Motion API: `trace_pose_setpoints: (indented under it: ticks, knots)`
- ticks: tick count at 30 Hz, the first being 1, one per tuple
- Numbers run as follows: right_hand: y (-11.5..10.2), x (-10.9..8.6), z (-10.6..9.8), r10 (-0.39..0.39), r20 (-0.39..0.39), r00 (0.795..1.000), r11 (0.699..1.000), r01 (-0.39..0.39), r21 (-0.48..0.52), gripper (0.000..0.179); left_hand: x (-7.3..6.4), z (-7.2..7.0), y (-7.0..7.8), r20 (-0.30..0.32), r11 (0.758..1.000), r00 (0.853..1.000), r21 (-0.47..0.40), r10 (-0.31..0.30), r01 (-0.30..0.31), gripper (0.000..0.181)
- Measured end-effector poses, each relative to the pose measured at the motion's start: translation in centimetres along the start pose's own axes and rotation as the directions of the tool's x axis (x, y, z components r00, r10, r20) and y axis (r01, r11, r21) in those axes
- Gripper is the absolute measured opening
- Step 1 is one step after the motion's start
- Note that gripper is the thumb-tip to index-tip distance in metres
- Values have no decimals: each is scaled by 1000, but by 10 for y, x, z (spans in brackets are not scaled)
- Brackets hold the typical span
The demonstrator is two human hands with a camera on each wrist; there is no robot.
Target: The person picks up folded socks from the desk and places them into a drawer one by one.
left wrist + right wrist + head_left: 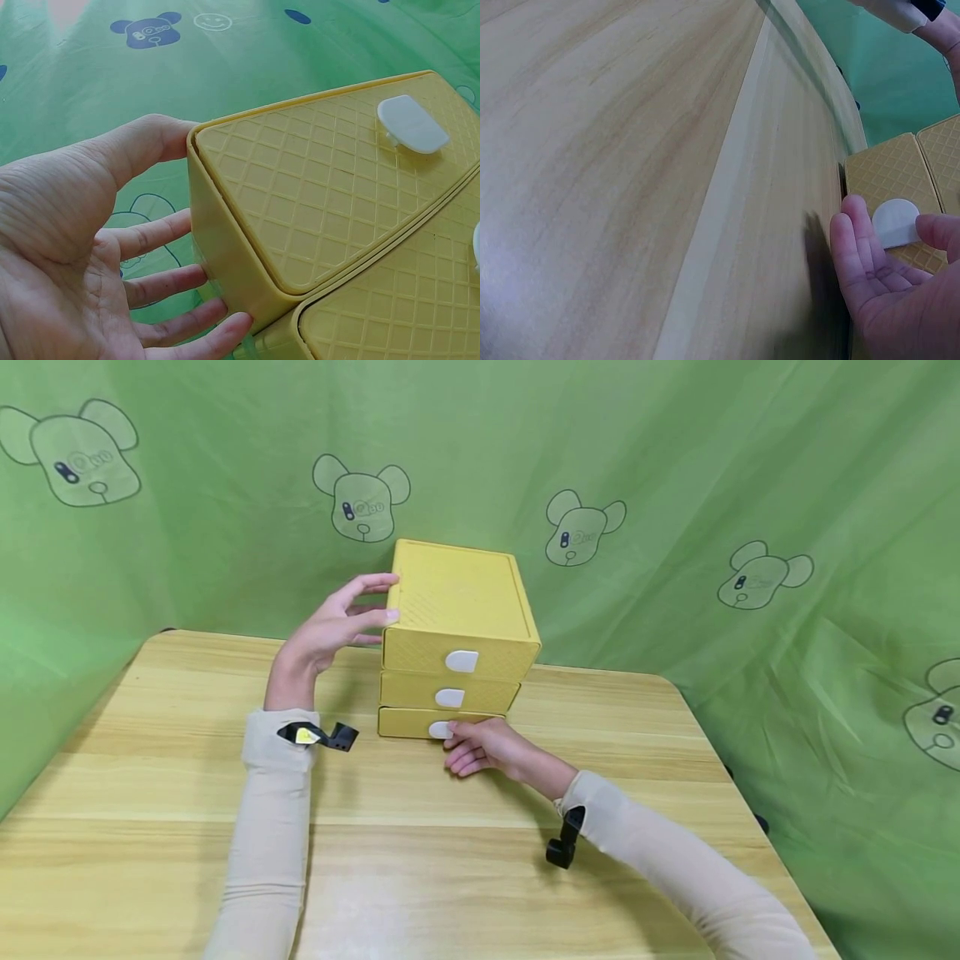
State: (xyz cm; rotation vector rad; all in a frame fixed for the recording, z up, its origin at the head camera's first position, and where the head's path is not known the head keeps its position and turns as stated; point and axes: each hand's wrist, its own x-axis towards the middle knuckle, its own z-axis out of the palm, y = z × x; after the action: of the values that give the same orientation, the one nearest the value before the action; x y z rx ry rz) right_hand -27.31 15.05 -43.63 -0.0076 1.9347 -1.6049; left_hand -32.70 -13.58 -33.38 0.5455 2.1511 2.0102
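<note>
A yellow three-tier drawer box (465, 593) stands on the wooden table, each front bearing a white rounded handle. My left hand (330, 627) touches its upper left side with spread, fairly straight fingers; in the left wrist view the thumb lies by the top edge and the fingertips against the side wall (225, 217). Low at the front, my right hand (487, 749) pinches the white handle (895, 223) of the bottom drawer (405, 722), thumb on one side and fingers on the other. All three drawer fronts sit about flush with the box.
Green curtain (465, 460) with printed bear heads hangs close behind the box and around the sides. The wooden table (420, 877) has its right edge beyond my right forearm. Black camera mounts (562, 843) stick out from both sleeves.
</note>
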Motion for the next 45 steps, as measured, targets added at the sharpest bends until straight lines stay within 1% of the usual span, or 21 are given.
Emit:
trace_pose_setpoints:
  ticks: [5,16,35,41,45]
  knots:
    - [-1,-1,2,-7,2,1000,1000,7,-1,45,-1,-1,0,1,1000,1000,-8,7,-7,64]
    - [-2,-1,4,-12,0,1000,1000,12,19,46,-3,-1,1,-5,1000,1000,2,18,-18,63]
    - [-2,0,2,-10,-1,1000,1000,10,-20,48,-2,-1,-1,-2,1000,1000,-6,16,-16,64]
    - [-1,-2,-1,7,16,1000,999,-7,-41,48,-2,2,0,9,1000,1000,-4,5,-5,65]
    - [-2,-2,-4,0,31,1000,998,2,-56,48,-1,3,1,6,1000,1000,-3,17,-17,65]
